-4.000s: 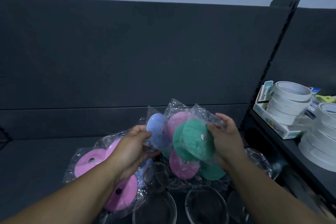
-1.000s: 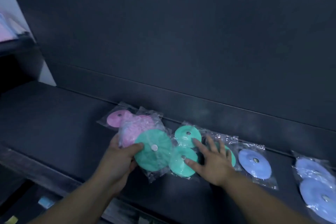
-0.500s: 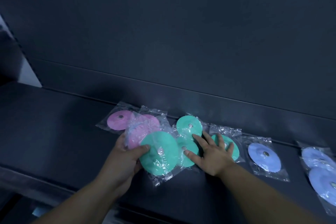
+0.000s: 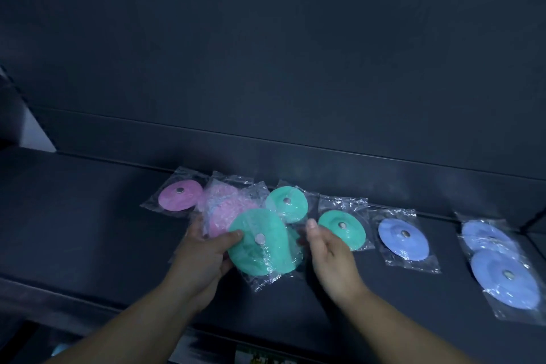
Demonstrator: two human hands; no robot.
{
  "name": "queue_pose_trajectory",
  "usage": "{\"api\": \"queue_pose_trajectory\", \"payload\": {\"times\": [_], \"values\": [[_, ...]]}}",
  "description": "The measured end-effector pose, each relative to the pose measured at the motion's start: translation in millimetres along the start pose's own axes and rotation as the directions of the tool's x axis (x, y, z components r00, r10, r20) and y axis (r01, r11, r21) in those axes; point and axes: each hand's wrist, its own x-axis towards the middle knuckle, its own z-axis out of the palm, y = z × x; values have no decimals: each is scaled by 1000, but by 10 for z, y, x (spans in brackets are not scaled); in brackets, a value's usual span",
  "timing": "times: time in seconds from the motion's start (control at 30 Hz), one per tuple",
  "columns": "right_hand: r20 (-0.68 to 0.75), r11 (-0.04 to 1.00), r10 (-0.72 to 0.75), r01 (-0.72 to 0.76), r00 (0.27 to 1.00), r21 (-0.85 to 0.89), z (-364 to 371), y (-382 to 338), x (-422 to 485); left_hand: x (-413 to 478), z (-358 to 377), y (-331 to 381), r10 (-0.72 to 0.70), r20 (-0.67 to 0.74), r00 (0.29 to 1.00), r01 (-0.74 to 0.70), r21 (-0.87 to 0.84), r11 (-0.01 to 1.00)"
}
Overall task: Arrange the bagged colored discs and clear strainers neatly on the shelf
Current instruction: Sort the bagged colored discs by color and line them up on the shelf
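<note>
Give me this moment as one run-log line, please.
left hand: grips bagged green disc and pink bags | right hand: open beside that disc | shelf: other bagged discs lie flat

No legible txt/nos. anywhere; yellowish sticker (image 4: 261,359) below shelf (image 4: 74,216) edge too blurred to read.

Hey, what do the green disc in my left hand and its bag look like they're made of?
The green disc looks like matte silicone or rubber, uncertain, with a shiny metal-looking stud at its centre. The bag is thin clear plastic film: glossy, crinkled, see-through.
</note>
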Motion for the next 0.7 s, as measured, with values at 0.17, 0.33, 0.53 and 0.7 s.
{"api": "queue_pose_trajectory", "payload": {"times": [0.17, 0.33, 0.53, 0.7], "values": [[327, 880, 194, -311, 925, 359, -123, -50, -356, -98, 213, -201, -46, 10, 999, 46, -11, 999], [380, 828, 261, -408, 887, 384, -519, 54, -377, -155, 377, -296, -65, 3, 998, 65, 47, 997], [325, 775, 352, -468, 878, 425, -903, 181, -325, -172, 437, -367, -59, -56, 997, 63, 75, 995], [171, 754, 458, -484, 872, 445, -1018, 322, -301, -166, 406, -367, -19, -116, 993, 29, 84, 996]]}}
